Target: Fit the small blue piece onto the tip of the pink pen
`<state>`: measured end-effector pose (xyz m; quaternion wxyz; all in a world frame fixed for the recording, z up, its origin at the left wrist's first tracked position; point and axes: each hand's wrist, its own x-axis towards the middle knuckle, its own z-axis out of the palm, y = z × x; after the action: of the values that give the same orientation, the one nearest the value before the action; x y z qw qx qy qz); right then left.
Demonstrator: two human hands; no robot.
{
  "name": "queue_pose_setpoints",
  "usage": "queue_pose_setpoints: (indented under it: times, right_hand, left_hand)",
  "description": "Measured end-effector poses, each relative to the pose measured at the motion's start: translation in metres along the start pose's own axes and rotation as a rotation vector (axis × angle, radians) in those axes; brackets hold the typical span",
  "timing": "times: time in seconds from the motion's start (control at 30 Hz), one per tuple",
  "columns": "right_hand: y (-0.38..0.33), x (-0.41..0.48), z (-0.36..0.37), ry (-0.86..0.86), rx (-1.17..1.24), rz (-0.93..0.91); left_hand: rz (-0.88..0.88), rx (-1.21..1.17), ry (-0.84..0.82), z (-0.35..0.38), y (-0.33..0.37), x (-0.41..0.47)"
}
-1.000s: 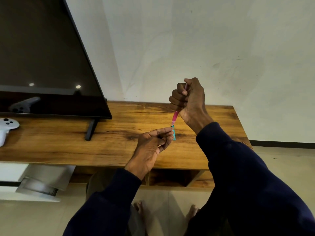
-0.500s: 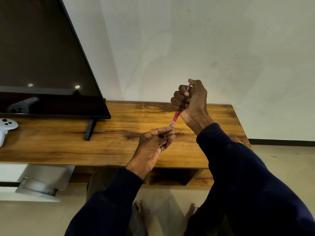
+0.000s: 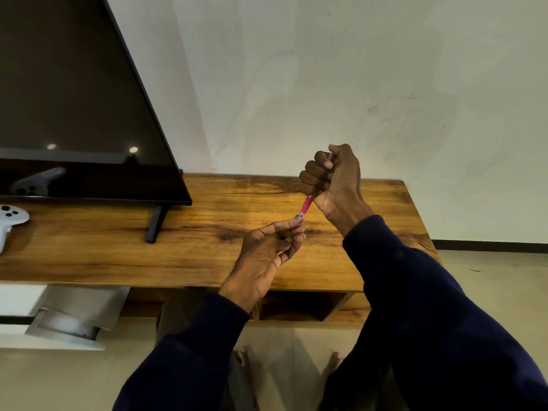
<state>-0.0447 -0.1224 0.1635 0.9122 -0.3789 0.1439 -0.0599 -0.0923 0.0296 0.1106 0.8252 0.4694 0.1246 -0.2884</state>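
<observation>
A pink pen [image 3: 306, 206] hangs tip-down above the wooden surface [image 3: 189, 247], gripped in the fisted right hand [image 3: 332, 176]; at its tip the left hand [image 3: 268, 250] pinches a small teal cap [image 3: 296, 216]. A television [image 3: 74, 114] and a white controller [image 3: 10, 218] stand well to the left

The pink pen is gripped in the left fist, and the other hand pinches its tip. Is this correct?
Not quite: the head view shows the right hand fisted around the pink pen, while the left hand pinches at its tip.
</observation>
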Motion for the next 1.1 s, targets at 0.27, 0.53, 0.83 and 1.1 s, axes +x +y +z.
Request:
queue_pose_setpoints:
  times: [0.27,0.53,0.83,1.1]
  right_hand:
    - [0.0013,0.0014,-0.0001,0.015,0.021,0.022]
    - [0.0031,0.0018,-0.0023,0.031,0.039,0.025]
    - [0.0007,0.0039,-0.0020,0.035,0.048,0.028]
    - [-0.0015,0.0053,-0.0025,0.033,0.023,0.024]
  left_hand:
    - [-0.002,0.006,0.003,-0.0005,-0.0009,0.0006]
    - [-0.004,-0.001,0.003,-0.0020,-0.0015,0.0016]
    - [-0.006,-0.007,-0.016,-0.0033,-0.0007,0.0029]
    - [-0.003,0.007,-0.015,-0.0029,-0.0029,0.0027]
